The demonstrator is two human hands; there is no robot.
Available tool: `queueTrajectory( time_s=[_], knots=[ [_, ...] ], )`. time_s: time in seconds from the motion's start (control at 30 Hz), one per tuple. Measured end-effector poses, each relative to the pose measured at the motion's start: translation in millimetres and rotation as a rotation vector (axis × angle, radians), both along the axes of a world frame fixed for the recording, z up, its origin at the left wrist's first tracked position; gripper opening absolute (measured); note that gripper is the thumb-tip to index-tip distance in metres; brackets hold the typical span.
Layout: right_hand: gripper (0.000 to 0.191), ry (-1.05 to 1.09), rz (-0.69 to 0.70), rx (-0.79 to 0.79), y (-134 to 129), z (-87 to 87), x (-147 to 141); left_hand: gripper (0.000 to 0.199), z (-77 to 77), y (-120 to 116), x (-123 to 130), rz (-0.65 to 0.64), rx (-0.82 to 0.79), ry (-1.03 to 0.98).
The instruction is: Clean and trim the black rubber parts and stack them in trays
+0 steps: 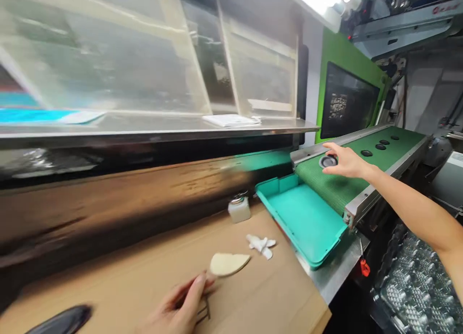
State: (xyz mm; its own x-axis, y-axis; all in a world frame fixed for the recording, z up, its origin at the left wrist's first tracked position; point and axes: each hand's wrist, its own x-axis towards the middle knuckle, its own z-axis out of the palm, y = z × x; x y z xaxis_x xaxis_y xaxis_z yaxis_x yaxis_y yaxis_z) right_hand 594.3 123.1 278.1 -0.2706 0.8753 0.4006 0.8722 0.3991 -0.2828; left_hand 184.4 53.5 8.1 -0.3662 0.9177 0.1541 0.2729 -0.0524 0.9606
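My right hand (pixel 345 162) reaches over the near end of a green conveyor belt (pixel 325 187), fingers gripping a round dark disc (pixel 328 162) by its edge. Several similar black discs (pixel 366 153) lie farther along the belt. Low in the view, my left hand (pixel 186 300) is closed above the cardboard-covered table (pixel 282 295); what its fingers hold, if anything, is blurred. Just beyond it lie a cream half-round pad (pixel 228 264) and a crumpled white piece (pixel 261 245). A dark oval part (pixel 61 320) rests at the lower left.
Below the belt end sits a teal tray (pixel 307 220). A small white bottle (pixel 239 209) stands left of it. A metal shelf (pixel 162 132) runs across the back. Clear plastic trays (pixel 415 281) are at the lower right, and a green machine (pixel 323 78) stands behind the belt.
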Motion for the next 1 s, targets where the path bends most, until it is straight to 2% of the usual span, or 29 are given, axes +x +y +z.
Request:
queueTrajectory(
  time_s=[0.1, 0.17, 0.23, 0.33, 0.43, 0.53, 0.6, 0.67, 0.77, 0.87, 1.0],
  knots=[
    [0.084, 0.164, 0.372, -0.039, -52, -26.3, -82, 0.054, 2.7, -8, 11, -0.072, -0.058, -0.254],
    [0.078, 0.277, 0.517, -0.112, -76, -55.4, -130, 0.061, 9.1, -14, 18, -0.155, -0.014, -0.529],
    [0.077, 0.373, 0.604, -0.180, -88, -91.7, -169, 0.063, 15.5, -19, 21, -0.341, -0.026, -0.774],
    [0.086, 0.458, 0.655, -0.297, -84, -146.6, -212, 0.067, 22.7, -27, 16, -0.614, -0.086, -0.998],
    [0.093, 0.521, 0.629, -0.449, -74, -183.6, -237, 0.066, 24.9, -30, 8, -0.702, -0.121, -1.112],
    [0.090, 0.572, 0.621, -0.527, -66, -199.5, -249, 0.051, 22.7, -26, 2, -0.628, -0.167, -1.159],
    [0.088, 0.554, 0.625, -0.497, -60, -204.9, -254, 0.044, 20.7, -21, 0, -0.529, -0.198, -1.189],
    [0.078, 0.536, 0.563, -0.396, -49, -211.6, -255, 0.044, 19.3, -16, -3, -0.428, -0.193, -1.240],
    [0.048, 0.534, 0.333, -0.172, -29, -227.8, -251, 0.049, 18.2, -9, -10, -0.288, -0.161, -1.329],
    [0.038, 0.365, 0.218, -0.032, -14, -246.3, -243, 0.050, 16.8, -5, -17, -0.193, -0.162, -1.373],
    [0.043, 0.060, 0.244, -0.048, -15, -256.8, -240, 0.048, 14.5, -4, -19, -0.175, -0.152, -1.356]
  ],
)
